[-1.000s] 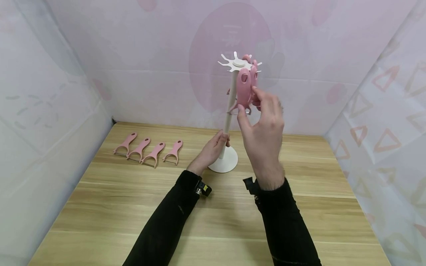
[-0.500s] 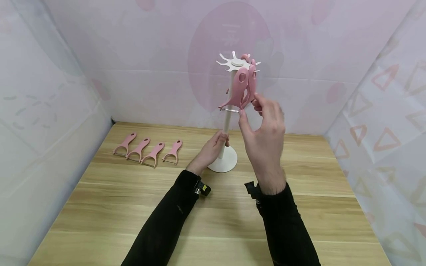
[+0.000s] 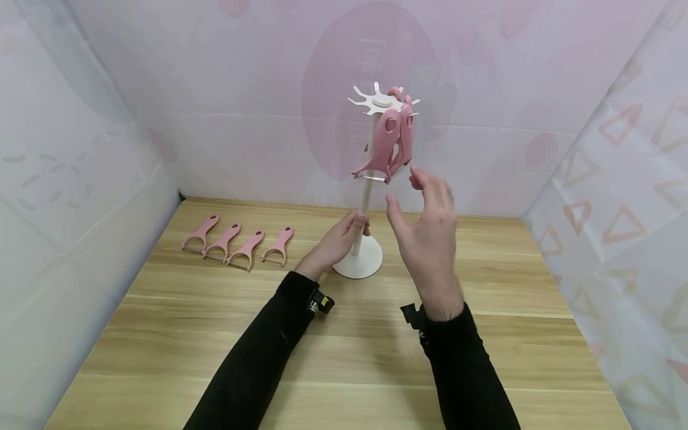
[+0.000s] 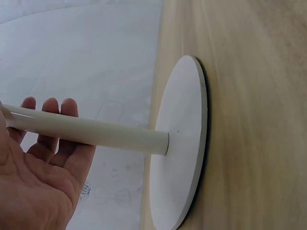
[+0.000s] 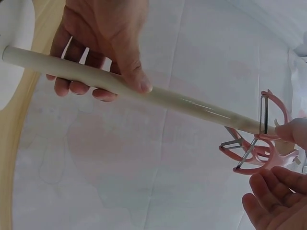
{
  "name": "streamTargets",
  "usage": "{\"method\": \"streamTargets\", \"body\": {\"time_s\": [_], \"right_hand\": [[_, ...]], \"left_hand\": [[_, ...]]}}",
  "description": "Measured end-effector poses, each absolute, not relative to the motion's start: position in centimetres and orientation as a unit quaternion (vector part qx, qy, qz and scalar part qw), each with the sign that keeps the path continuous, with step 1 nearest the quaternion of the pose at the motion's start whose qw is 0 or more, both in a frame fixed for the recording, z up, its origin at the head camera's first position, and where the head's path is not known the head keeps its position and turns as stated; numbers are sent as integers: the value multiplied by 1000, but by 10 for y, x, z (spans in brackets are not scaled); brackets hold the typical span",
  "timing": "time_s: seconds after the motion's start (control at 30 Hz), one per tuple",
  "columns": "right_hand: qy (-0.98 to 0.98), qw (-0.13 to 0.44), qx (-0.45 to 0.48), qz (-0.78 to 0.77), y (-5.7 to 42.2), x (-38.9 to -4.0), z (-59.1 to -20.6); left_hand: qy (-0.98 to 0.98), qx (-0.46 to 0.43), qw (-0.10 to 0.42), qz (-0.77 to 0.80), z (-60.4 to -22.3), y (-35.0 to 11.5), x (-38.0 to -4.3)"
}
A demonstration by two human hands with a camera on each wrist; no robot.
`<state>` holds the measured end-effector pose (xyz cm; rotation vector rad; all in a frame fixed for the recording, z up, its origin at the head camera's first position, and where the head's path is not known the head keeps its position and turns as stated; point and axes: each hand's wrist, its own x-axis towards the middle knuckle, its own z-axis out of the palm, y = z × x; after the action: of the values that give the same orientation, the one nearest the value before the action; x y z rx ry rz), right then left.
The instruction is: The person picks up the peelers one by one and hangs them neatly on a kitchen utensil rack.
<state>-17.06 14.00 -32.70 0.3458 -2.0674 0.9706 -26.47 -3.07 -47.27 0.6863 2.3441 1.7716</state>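
Observation:
A white stand [image 3: 366,197] with a round base [image 3: 371,263] and a spoked top [image 3: 365,101] stands upright on the table. My left hand [image 3: 335,246] grips its pole low down; in the left wrist view the fingers [image 4: 69,108] curl behind the pole. Several pink peelers hang from the spokes, the nearest peeler [image 3: 384,146] with its blade end down. My right hand [image 3: 430,239] is just below and right of them, thumb and fingers spread, holding nothing. In the right wrist view the hanging peelers [image 5: 254,167] overlap, so some are partly hidden.
At the left of the wooden table [image 3: 344,370], several pink peelers lie in a row, the rightmost peeler [image 3: 280,243] slightly apart. Several bare spokes are on the stand's left side. A pink patterned backdrop [image 3: 242,161] rises behind the table.
The nearest hanging peeler has swung round so its blade faces forward. My right hand has let go of it and drawn slightly down. The left hand still grips the pole.

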Motion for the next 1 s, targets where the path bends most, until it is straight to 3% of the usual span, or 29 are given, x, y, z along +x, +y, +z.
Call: {"method": "streamTargets", "body": {"time_s": [0.7, 1.0], "right_hand": [[-848, 311, 135, 406, 149, -192, -371], [-841, 245, 140, 462, 144, -204, -386]], "left_hand": [[867, 263, 45, 420, -442, -58, -262], [904, 252, -13, 344, -436, -76, -256]]}}
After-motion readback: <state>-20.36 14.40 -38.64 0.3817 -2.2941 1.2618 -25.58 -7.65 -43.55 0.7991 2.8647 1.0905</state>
